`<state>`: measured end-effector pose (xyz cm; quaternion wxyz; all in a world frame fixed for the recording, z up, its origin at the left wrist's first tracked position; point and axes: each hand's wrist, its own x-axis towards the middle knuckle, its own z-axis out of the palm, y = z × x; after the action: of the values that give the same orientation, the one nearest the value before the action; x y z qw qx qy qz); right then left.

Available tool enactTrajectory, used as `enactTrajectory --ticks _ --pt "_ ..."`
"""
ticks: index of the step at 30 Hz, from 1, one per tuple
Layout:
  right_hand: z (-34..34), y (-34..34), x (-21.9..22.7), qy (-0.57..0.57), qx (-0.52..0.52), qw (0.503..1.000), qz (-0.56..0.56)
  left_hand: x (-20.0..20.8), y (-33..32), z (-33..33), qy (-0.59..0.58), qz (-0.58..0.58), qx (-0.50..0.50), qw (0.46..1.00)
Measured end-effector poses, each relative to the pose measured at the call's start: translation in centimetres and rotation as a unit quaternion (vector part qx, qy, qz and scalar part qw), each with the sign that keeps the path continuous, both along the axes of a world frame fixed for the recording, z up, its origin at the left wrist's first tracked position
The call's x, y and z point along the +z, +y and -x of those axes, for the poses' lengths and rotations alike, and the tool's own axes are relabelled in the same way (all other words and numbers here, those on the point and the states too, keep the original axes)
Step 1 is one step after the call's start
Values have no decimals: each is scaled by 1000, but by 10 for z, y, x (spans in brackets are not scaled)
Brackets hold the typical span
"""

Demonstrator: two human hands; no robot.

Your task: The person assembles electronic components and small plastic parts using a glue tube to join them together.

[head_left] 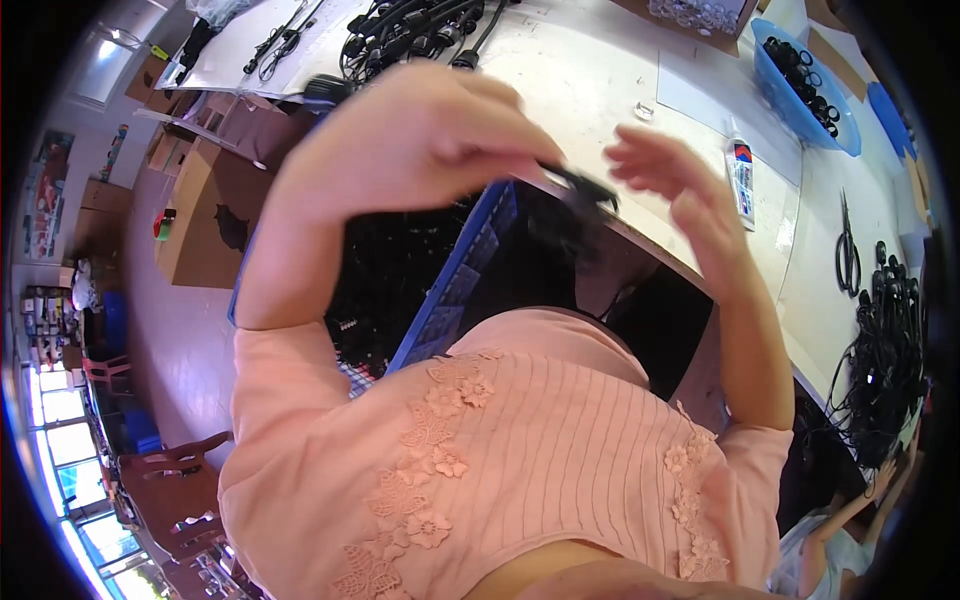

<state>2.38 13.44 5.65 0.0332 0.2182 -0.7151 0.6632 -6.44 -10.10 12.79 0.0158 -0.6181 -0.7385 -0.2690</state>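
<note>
Big white tabletop [600, 70] up top, blue crate [470, 270] just under the hands. Left hand [420, 140] has its grip pinched shut on a small black part [585, 190], long axis pointing right toward the open-fingered right hand [670, 180], just beside it.

head-worn fisheye, steeply downward, close over torso

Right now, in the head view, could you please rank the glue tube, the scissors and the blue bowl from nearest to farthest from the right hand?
1. Glue tube: on the table just right of the right hand.
2. Blue bowl: up and right, holding black rings.
3. Scissors: far right on the table, only slightly farther than the bowl, so that order is close.
</note>
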Motion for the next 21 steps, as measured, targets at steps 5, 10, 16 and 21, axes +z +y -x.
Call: enactTrajectory --ticks 5,10,16,21 --pt "-45 -36 -5 -60 -83 989 -110 -43 37 -34 132 15 -23 991" --pt "-69 -20 -45 -165 -185 968 29 -82 54 -48 134 -178 -18 975" --pt "-88 -16 -81 -78 -295 950 -63 -128 35 -68 -480 -290 109 820" --pt "-92 -6 -83 -126 -307 932 146 -144 50 -60 -652 -366 81 659"
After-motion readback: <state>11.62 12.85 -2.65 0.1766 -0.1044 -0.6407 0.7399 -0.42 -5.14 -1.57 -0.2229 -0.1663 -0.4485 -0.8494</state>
